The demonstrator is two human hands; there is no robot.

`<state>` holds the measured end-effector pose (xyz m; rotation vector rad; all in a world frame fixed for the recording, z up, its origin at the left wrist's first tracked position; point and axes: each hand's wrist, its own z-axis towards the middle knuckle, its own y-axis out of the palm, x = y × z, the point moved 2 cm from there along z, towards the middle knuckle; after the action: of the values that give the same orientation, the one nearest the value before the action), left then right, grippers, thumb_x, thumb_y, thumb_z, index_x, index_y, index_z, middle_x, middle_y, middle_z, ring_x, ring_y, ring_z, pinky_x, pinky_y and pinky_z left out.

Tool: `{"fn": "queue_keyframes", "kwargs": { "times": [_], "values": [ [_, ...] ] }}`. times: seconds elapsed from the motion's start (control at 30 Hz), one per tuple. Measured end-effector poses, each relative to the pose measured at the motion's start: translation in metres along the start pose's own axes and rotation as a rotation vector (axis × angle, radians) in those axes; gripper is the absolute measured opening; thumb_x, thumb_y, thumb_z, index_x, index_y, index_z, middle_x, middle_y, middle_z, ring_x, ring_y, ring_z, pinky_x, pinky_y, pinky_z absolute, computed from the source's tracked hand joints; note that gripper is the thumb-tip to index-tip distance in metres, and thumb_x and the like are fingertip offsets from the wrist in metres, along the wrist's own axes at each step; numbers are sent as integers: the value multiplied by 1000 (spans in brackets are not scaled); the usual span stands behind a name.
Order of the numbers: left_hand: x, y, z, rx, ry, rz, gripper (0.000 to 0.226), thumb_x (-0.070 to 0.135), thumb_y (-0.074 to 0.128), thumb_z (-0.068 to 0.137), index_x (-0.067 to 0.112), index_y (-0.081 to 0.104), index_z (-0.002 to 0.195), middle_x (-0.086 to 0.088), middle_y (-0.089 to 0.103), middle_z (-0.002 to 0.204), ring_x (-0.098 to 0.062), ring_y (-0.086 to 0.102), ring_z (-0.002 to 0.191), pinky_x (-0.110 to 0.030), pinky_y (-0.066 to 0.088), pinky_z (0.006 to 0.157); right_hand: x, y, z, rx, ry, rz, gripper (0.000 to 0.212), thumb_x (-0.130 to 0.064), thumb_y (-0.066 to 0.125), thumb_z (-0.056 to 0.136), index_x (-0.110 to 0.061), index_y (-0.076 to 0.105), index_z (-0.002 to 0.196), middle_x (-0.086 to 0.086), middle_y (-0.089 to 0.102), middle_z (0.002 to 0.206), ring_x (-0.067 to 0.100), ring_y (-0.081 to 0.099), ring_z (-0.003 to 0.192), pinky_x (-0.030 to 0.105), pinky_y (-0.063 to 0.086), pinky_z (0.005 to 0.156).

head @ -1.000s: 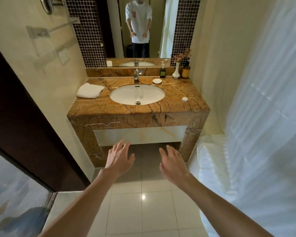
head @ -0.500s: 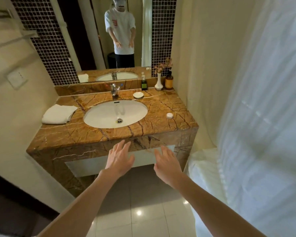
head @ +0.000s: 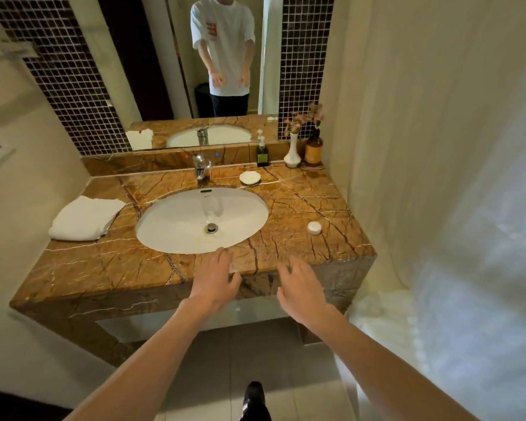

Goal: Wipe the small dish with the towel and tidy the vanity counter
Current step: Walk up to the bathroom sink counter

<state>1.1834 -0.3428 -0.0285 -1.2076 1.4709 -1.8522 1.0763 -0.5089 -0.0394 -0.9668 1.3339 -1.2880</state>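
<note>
A small white dish (head: 250,178) with a yellowish smear sits on the brown marble counter (head: 301,205), just right of the faucet (head: 201,165). A folded white towel (head: 84,218) lies at the counter's left end. A small round white lid or jar (head: 314,228) rests near the right front. My left hand (head: 216,282) hovers open at the counter's front edge, below the sink. My right hand (head: 301,291) is open beside it, also at the front edge. Both hands hold nothing.
An oval white sink (head: 202,220) fills the counter's middle. A green pump bottle (head: 262,153), white vase with pink flowers (head: 292,151) and amber bottle (head: 313,148) stand at the back right. A white curtain (head: 438,177) hangs right. A mirror (head: 213,65) faces me.
I have stepped closer to the vanity. Both open hands have moved forward from above the floor to the counter's front edge.
</note>
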Motion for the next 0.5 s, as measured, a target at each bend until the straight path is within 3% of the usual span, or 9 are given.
{"fn": "queue_keyframes", "kwargs": {
  "times": [0.13,0.5],
  "values": [
    [-6,12,55,-50,-4,-4,61,44,46,90,23,31,145,-8,32,154,-27,28,141,-45,26,115,14,4,48,-4,21,-2,53,-24,53,91,-12,36,140,16,45,140,31,39,131,41,31,112],
    [-36,5,207,-97,-22,-88,60,41,44,92,18,30,146,-11,30,155,-29,30,140,-45,29,111,33,2,200,-60,77,64,48,-21,47,92,-11,38,139,19,42,142,35,36,133,44,32,111]
  ]
}}
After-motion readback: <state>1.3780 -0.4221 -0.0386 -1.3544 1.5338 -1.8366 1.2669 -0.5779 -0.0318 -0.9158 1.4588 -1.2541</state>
